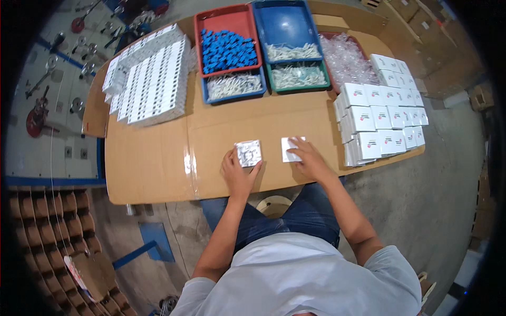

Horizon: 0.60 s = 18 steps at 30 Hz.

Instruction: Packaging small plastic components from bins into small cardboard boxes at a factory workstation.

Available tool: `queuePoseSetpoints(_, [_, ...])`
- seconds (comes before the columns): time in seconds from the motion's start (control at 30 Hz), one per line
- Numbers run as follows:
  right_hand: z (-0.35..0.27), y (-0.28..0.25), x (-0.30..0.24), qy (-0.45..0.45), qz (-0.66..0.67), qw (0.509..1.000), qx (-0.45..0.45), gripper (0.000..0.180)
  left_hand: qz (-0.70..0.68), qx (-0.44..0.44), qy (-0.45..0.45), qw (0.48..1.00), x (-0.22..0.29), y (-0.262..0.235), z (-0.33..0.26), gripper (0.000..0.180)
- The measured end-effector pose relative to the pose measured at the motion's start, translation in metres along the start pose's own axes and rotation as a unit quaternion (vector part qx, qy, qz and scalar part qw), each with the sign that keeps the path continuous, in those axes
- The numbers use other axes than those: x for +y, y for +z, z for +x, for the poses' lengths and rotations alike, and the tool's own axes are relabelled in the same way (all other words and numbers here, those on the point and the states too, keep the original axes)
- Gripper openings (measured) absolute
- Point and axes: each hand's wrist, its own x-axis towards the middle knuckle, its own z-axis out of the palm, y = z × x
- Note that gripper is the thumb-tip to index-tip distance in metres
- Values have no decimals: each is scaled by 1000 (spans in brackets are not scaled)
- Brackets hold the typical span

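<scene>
My left hand [240,171] rests on the cardboard-covered table [158,158], its fingers touching the near edge of a small square packet [248,152] with a grey printed face. My right hand [308,158] lies over a flat white square piece [289,146] a little to the right, fingers spread on it. Both items lie flat on the cardboard near the front edge. My forearms come in from below, over my blue jeans.
Stacked white boxes [382,121] fill the right side. Rows of flat white packets [150,79] lie at the left. At the back stand a red tray of blue parts [226,50], blue and green trays of small bagged parts [292,52] and clear bags [345,58].
</scene>
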Motion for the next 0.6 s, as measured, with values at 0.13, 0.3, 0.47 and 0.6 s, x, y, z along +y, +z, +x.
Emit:
queuePoseSetpoints(0.13, [2,10,3,-36,45,998,4,46,11,30,5,999,-16,7,-7,95])
queuePoseSetpoints(0.3, [4,-36,-18,-68,43,997,19,40,15,16,-8,1000,-4,5,-7,103])
queuePoseSetpoints(0.47, [45,-147,-4,-4,-9,999,39,28,51,20,6,998,0,3,-4,111])
queuePoseSetpoints(0.6, [120,-241,62,117,-84,989,43,24,56,5,9,998,0,3,-3,110])
